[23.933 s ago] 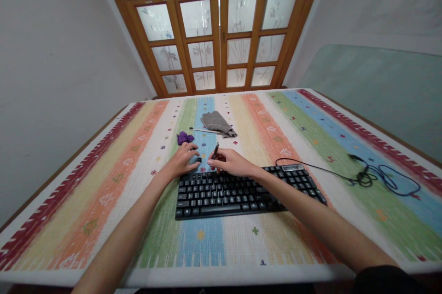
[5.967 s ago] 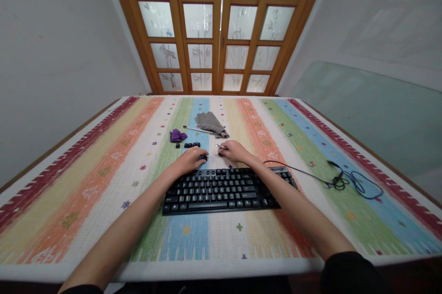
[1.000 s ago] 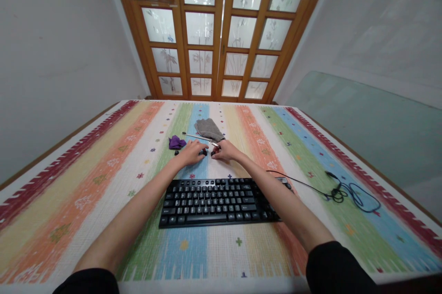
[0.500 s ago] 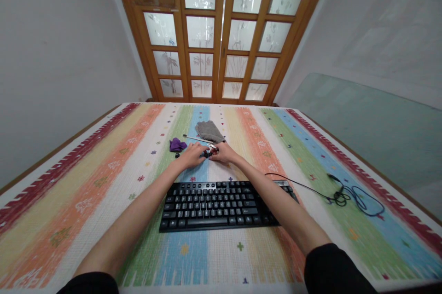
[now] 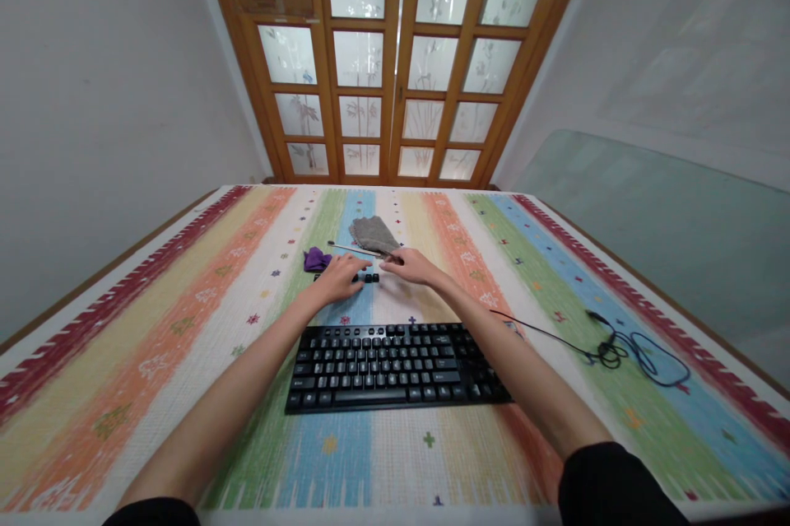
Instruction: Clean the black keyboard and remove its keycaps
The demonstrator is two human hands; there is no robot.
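My left hand (image 5: 341,276) rests low over the cloth, fingers and thumb apart, beside a short row of small black keycaps (image 5: 372,278). It covers part of that row; whether it touches them is unclear. My right hand (image 5: 413,266) is just right of the keycaps, at the near end of a grey knitted glove (image 5: 374,235). Its thumb and fingers are pinched together, and what lies between them is too small to make out. Nearer to me, a black keyboard (image 5: 376,366) lies under my forearms, its right end partly hidden by the right one.
A purple cloth (image 5: 317,259) lies left of my left hand. A thin stick-like brush (image 5: 355,249) with a dark tip lies before the glove. The keyboard's coiled black cable (image 5: 610,355) is on the right. A striped tablecloth (image 5: 247,394) covers the table.
My right hand has moved slightly right and away from the keycaps, and the silvery item seen in it is no longer plain. My left hand has shifted slightly left, showing more keycaps.
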